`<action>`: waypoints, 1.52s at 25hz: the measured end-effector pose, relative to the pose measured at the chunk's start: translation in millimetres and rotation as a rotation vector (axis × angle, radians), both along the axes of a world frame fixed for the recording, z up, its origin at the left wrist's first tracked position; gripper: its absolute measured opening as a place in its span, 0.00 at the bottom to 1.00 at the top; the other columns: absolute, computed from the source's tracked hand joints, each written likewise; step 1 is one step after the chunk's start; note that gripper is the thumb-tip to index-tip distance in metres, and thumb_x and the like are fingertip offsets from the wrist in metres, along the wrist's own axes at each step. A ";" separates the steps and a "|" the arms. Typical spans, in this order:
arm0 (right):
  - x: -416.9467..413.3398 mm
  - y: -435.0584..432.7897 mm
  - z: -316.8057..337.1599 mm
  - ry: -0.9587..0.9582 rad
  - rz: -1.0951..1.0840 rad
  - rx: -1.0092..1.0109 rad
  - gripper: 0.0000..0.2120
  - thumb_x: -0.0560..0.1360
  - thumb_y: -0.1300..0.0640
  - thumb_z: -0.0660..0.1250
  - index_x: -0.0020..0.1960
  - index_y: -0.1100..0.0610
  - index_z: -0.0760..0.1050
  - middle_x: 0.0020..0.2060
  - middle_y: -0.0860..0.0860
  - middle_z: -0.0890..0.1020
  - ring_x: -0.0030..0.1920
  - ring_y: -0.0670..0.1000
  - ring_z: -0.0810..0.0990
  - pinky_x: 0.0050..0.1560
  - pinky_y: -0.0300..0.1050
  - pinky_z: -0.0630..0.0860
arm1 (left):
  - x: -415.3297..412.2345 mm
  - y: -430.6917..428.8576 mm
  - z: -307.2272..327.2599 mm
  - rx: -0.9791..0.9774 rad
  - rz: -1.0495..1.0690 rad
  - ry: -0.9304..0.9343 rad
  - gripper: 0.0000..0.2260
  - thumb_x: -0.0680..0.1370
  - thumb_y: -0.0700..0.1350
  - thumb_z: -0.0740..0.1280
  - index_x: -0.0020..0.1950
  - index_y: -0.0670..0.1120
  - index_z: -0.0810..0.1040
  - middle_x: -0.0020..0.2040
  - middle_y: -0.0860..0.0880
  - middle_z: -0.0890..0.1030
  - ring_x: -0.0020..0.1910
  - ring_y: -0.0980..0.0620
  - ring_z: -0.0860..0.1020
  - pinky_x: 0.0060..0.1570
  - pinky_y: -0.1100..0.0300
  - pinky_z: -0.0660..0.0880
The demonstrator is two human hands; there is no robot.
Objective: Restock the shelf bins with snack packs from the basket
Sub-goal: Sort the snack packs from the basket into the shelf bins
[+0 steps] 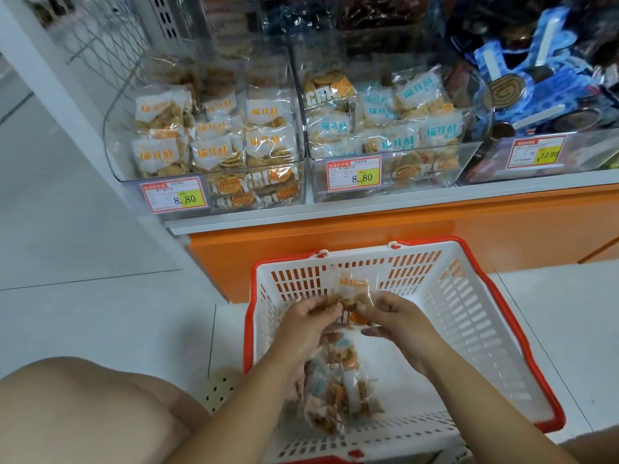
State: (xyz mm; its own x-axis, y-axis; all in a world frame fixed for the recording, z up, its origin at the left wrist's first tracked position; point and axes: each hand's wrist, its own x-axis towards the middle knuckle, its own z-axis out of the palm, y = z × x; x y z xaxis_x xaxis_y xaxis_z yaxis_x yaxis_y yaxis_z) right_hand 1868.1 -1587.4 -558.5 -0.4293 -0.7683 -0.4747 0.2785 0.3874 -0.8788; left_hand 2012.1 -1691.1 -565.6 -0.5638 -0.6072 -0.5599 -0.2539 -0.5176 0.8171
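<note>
A: Where do we stand?

B: At the shelf (368, 209) with its clear bins. The left bin (112, 152) holds orange-lettered packs and the middle bin (415, 172) holds blue-lettered ones.

A: And the basket (249, 316)?

B: It's on the floor (83, 296) just below the shelf, close to us. A small pile (338, 390) lies at its near left side, orange and blue mixed as far as we can tell.

A: What are we holding?

B: One pack (353, 289) with orange lettering, raised above the pile but not clear of the basket. Our left hand (308, 326) pinches its lower left edge and our right hand (398, 323) its lower right, the fingers of both curled onto the film.

A: So which step is this?

B: Picking and sorting, we'd say: the pack is lifted but not shelved. Next we would carry it up and forward to the left bin, matching the lettering, and lay it on top. One hand should be enough. Blur hides whether a second pack clings underneath, so we'd check that before lifting.
</note>
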 end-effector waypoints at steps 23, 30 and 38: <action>-14.5 -392.2 201.5 0.948 0.030 -0.022 0.18 0.78 0.50 0.65 0.64 0.59 0.70 0.58 0.59 0.79 0.53 0.59 0.81 0.53 0.57 0.80 | 122.6 -196.2 166.1 -1.281 0.289 -0.492 0.26 0.72 0.54 0.73 0.69 0.61 0.70 0.53 0.61 0.64 0.53 0.62 0.70 0.47 0.71 0.67; -14.9 -407.6 180.2 1.098 0.013 0.067 0.23 0.73 0.51 0.72 0.64 0.58 0.71 0.58 0.55 0.79 0.54 0.57 0.80 0.54 0.49 0.78 | 125.9 -208.1 156.7 -1.268 0.301 -0.378 0.24 0.71 0.50 0.75 0.65 0.61 0.74 0.51 0.61 0.65 0.50 0.66 0.71 0.46 0.73 0.68; 29.8 -278.4 218.4 1.263 -0.074 -0.517 0.18 0.78 0.55 0.66 0.67 0.55 0.70 0.52 0.51 0.76 0.47 0.48 0.76 0.46 0.39 0.71 | 120.4 -192.3 157.1 -1.308 0.409 -0.421 0.22 0.72 0.47 0.76 0.65 0.56 0.76 0.53 0.56 0.67 0.49 0.57 0.73 0.49 0.60 0.76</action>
State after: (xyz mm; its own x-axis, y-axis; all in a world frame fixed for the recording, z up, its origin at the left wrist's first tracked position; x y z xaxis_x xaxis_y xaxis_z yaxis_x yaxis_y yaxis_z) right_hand 1897.9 -1865.8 -340.1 -0.4003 -0.6931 0.5995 -0.8088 -0.0402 -0.5867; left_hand 2132.5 -1883.4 -408.5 -0.1627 -0.8835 0.4393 -0.6116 0.4397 0.6578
